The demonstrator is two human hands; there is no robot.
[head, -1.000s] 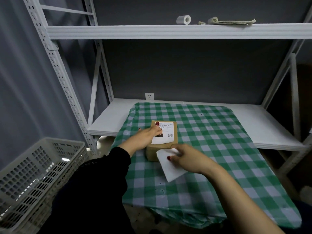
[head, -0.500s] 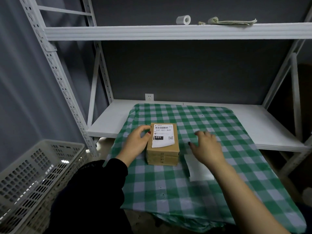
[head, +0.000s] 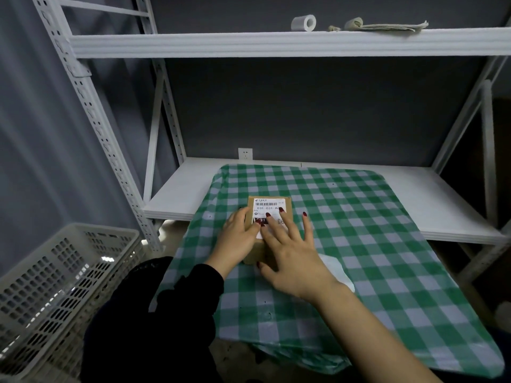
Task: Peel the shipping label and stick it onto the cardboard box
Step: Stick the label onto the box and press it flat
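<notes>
A small brown cardboard box (head: pixel 287 205) sits on the green checked cloth (head: pixel 359 230). The white shipping label (head: pixel 267 206) with barcode lies flat on the box's top. My left hand (head: pixel 239 233) rests against the box's left side with its thumb on the label's lower edge. My right hand (head: pixel 290 252) lies flat with fingers spread over the label's lower right and the box's near end. The white backing sheet (head: pixel 334 268) lies on the cloth just right of my right wrist, partly hidden.
A white perforated plastic basket (head: pixel 55 280) stands at the lower left. White metal shelving (head: pixel 276 42) frames the cloth; its upper shelf carries a tape roll (head: pixel 303 22) and a folded cloth (head: pixel 387 26). A wall socket (head: pixel 245 153) sits behind the lower shelf.
My right hand let go of the backing sheet on the cloth and moved left onto the label. My left hand shifted from the box's left side onto the label's lower edge.
</notes>
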